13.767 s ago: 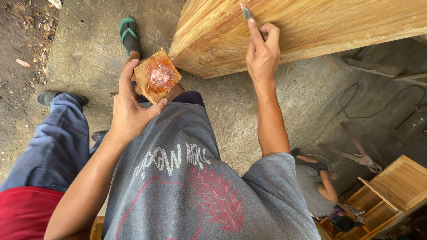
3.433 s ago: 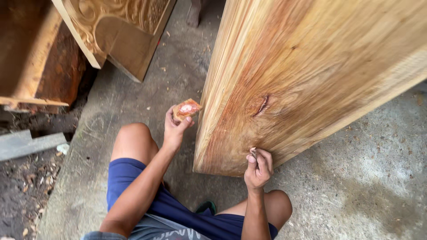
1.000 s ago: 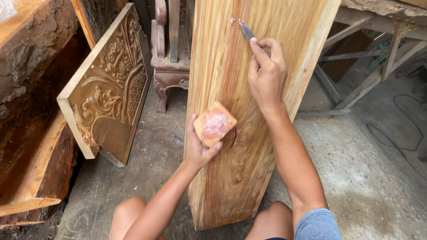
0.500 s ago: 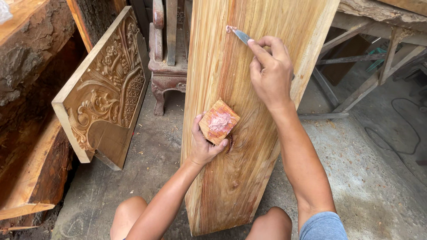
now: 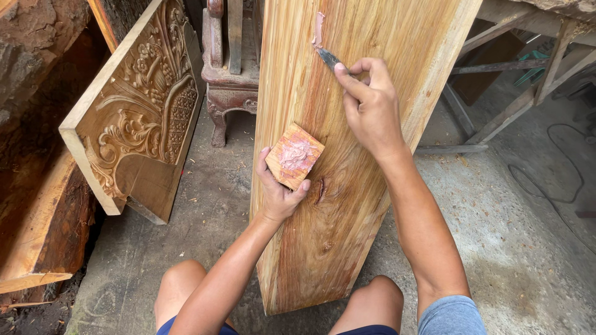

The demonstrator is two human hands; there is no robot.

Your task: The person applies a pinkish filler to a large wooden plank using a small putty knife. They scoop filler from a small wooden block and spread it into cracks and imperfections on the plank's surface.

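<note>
Right hand, fingers clenched on a small metal-bladed putty knife, presses its tip into a pink filler streak near the top edge of the tall, pale, red-streaked wooden plank standing on the concrete floor. Left hand grips a small square wooden block smeared with pink putty against the plank face. The knife looks light and stiff, best held by its handle; the putty seems soft. A carved wooden panel leans alongside.
</note>
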